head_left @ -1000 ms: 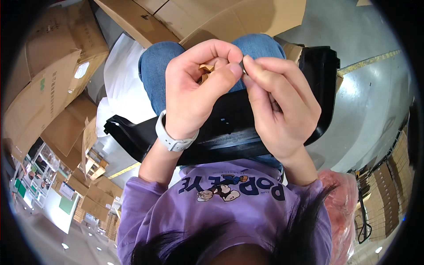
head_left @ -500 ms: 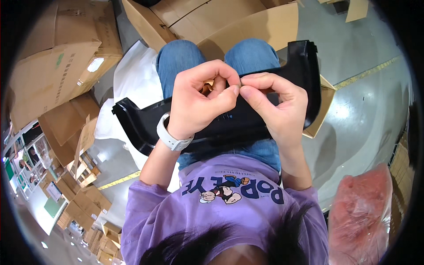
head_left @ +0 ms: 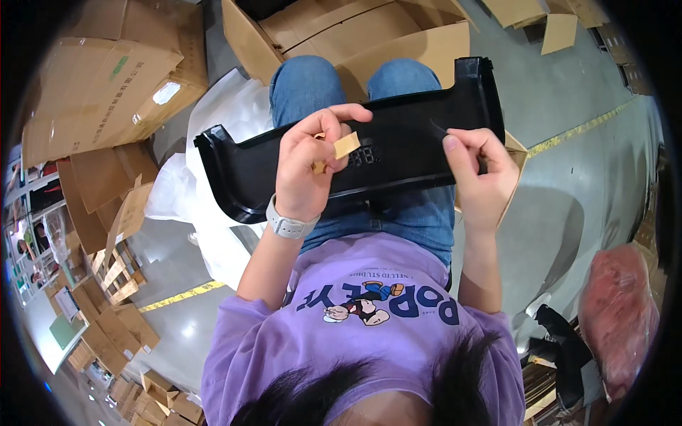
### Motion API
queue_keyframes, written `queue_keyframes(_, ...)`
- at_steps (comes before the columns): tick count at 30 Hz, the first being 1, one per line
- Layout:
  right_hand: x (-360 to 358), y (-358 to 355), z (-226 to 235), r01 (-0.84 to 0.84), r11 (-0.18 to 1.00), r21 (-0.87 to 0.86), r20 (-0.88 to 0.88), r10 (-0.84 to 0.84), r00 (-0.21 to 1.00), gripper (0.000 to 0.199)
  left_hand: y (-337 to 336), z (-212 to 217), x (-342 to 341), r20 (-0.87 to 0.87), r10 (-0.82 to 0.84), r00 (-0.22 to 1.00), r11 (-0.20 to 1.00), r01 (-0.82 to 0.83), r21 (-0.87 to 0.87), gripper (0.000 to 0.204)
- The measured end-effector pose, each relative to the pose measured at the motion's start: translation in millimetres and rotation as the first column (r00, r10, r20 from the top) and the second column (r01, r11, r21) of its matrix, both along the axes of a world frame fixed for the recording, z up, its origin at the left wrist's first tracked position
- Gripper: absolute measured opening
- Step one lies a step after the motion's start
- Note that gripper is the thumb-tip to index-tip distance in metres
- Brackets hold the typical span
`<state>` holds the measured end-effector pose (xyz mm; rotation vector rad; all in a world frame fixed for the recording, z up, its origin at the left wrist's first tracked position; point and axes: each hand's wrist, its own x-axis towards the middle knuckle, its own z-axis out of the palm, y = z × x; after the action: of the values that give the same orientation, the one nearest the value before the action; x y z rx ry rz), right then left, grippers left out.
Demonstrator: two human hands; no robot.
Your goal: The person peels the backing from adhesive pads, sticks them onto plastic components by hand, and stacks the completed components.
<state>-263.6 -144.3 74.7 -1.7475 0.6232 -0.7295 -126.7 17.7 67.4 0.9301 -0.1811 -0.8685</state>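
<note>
A long black plastic panel (head_left: 405,142) with upturned ends lies across my thighs. Above its left half, my left hand (head_left: 309,167) is closed round several small tan strips (head_left: 347,145), its index finger stretched out to the right. What the strips are made of I cannot tell. Over the panel's right part, the thumb and index finger of my right hand (head_left: 483,167) are pinched on a thin dark strand (head_left: 437,127). The two hands are well apart.
An open cardboard box (head_left: 398,53) stands beyond my knees. White plastic sheeting (head_left: 220,149) lies at my left, with a large carton (head_left: 106,99) behind it. A red plastic-wrapped bundle (head_left: 618,312) rests at the right, near a yellow floor line (head_left: 579,131).
My hands have parted from a fingertip-to-fingertip pinch, the right one moving right with the thin strand. The tan strips in my left hand and the panel's middle now show.
</note>
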Motion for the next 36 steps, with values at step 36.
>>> queue_keyframes(36,40,7,-26,-0.501,0.865,0.019,-0.506,0.441,0.741,0.014,50,-26,-16,0.758,-0.198,0.621,0.685,-0.466,0.561,0.022)
